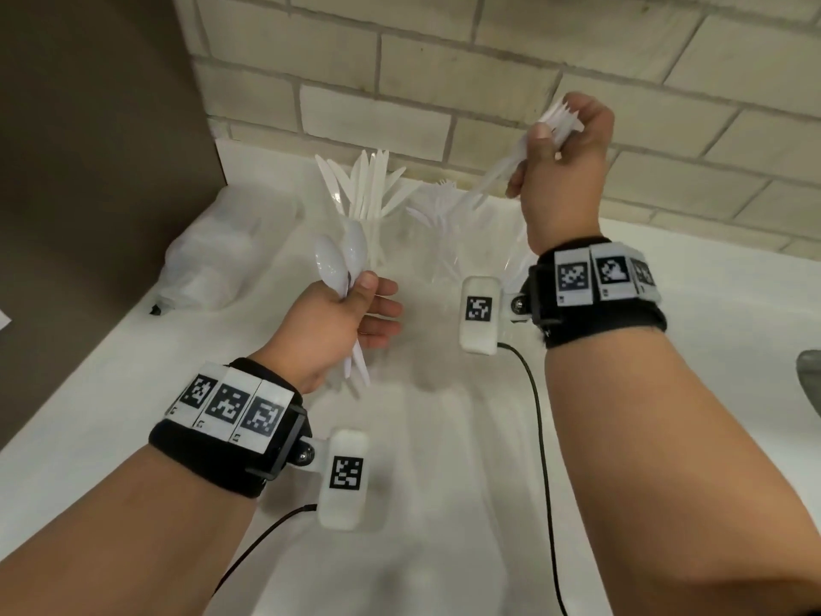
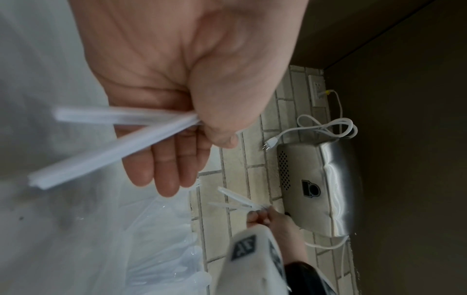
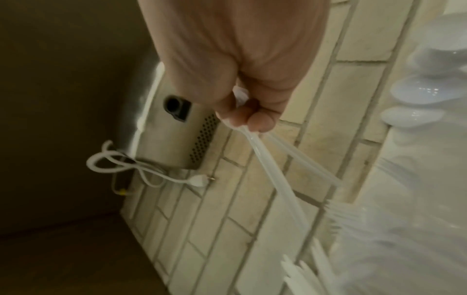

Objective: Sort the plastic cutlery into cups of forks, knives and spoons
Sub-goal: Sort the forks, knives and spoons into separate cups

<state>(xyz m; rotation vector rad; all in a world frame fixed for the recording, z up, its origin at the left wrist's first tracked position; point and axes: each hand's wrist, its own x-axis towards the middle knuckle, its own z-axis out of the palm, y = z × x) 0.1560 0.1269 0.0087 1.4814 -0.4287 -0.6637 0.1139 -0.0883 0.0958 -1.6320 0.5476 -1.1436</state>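
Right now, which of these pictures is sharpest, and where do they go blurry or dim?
Head view: sharpest, evenly lit; the white spoons in the left hand almost vanish against the white counter. Left wrist view: spoon handles smeared by motion blur. Right wrist view: dim and soft; forks in the right hand look streaky.

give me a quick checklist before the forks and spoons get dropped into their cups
1. Left hand grips the spoons only, bowls up: ok.
2. Right hand grips the forks, tines up, handles pointing down toward the cups: ok.
3. Cup of knives stands upright by the wall, holding knives only: ok.
4. Clear cup to its right already holds forks and sits below the forks in the right hand: ok.
5. A cup for the spoons: cannot tell, none is plainly visible.
6. Forks fanned loosely in the grip and might scatter: not ok, tighten the bundle first.
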